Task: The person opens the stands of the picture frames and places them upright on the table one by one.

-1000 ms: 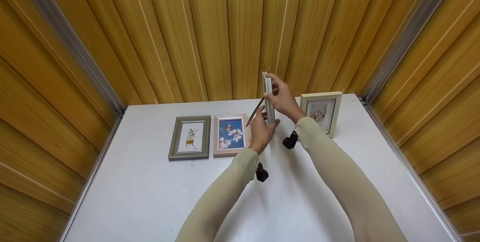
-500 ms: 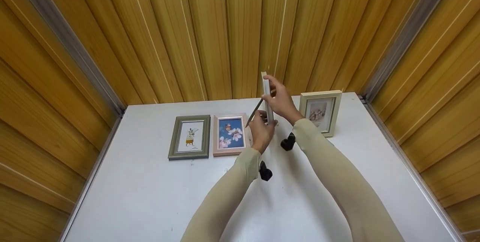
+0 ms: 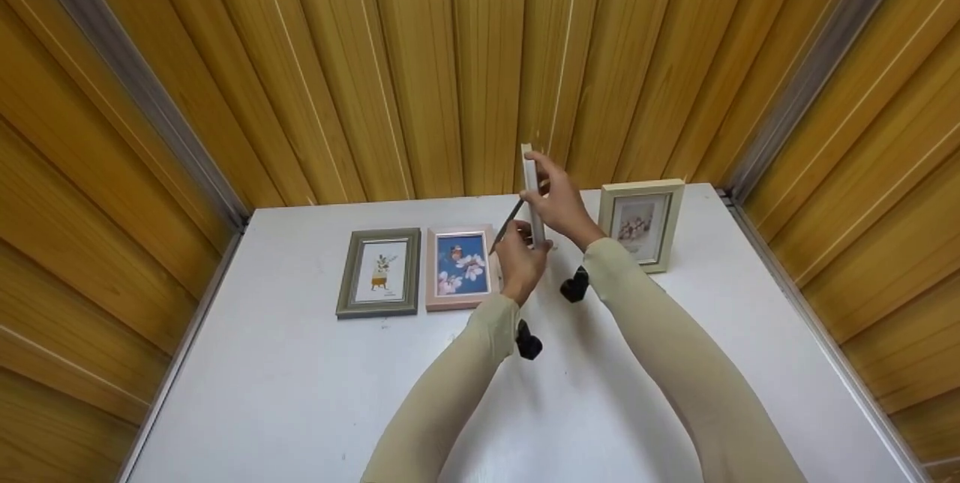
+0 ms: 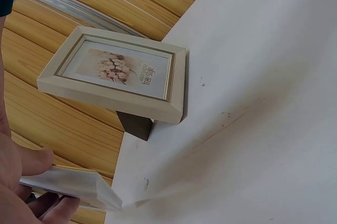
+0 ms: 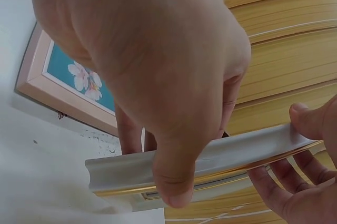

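Observation:
Seen edge-on in the head view, a white picture frame point(image 3: 532, 183) stands upright near the back of the table, its dark support leg point(image 3: 507, 225) slanting out to the left. My left hand point(image 3: 523, 262) grips its lower part, thumb on the near edge. Higher up, my right hand point(image 3: 561, 202) holds the same frame between thumb and fingers. The right wrist view shows a gold line along the moulding point(image 5: 247, 153) and both hands on it. In the left wrist view, the frame's lower corner point(image 4: 108, 195) is right at the tabletop. Its picture is mostly hidden.
To the left, a green picture frame point(image 3: 345, 277) and a pink picture frame point(image 3: 433, 273) sit side by side. A cream picture frame point(image 3: 673, 232) stands on its support leg point(image 4: 136, 125) at right. Wood-patterned walls point(image 3: 420, 70) enclose the white table point(image 3: 285, 393).
Both hands and the white frame have shifted very slightly left in the head view. The grip stays the same, and the other frames remain in place.

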Available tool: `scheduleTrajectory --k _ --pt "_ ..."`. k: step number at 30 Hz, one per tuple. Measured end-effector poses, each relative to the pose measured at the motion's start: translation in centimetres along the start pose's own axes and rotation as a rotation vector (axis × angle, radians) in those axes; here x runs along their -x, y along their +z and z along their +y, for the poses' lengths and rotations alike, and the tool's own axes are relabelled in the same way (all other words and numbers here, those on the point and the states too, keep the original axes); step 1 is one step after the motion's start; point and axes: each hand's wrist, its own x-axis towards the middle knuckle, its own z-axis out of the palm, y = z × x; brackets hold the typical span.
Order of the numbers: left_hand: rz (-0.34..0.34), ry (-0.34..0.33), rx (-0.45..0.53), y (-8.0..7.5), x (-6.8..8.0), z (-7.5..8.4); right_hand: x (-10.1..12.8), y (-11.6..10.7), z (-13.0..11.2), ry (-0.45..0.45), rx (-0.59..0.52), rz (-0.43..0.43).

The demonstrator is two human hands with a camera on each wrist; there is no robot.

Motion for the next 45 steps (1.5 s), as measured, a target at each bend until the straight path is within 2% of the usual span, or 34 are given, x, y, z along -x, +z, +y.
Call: scheduleTrajectory --k 8,13,20,25,30,35,40,45 --pt "-0.063 0.031 -0.008 -0.9 -0.4 -0.6 0.4 -0.4 0.2 -0.002 0.033 -0.056" --pt "-0.100 -0.026 0.033 -1.8 -0.8 -0.8 0.2 -0.7 0.9 0.011 0.021 -0.031" --pt "-0.092 -0.052 0.065 -2.9 -1.4 -1.5 0.5 -1.3 2.4 0.090 0.105 0.008" --pt "-0.089 -0.073 0.066 -3.6 -1.7 -2.0 1.2 -1.4 3.5 0.182 0.202 -0.025" --pt "-0.090 -0.072 0.132 -4.2 -2.0 -2.7 1.8 -1.3 4.2 0.233 0.223 -0.049" --pt "-0.117 -0.064 0.189 -4.5 -2.2 -3.4 2.4 -1.0 4.9 0.224 0.203 -0.018" --pt "-0.165 -0.051 0.168 -4.9 -2.3 -3.9 2.9 -0.7 5.3 0.240 0.236 0.036" --pt "-0.184 -0.060 0.160 -5.0 -2.1 -4.3 3.3 -0.5 5.5 0.268 0.278 0.062"
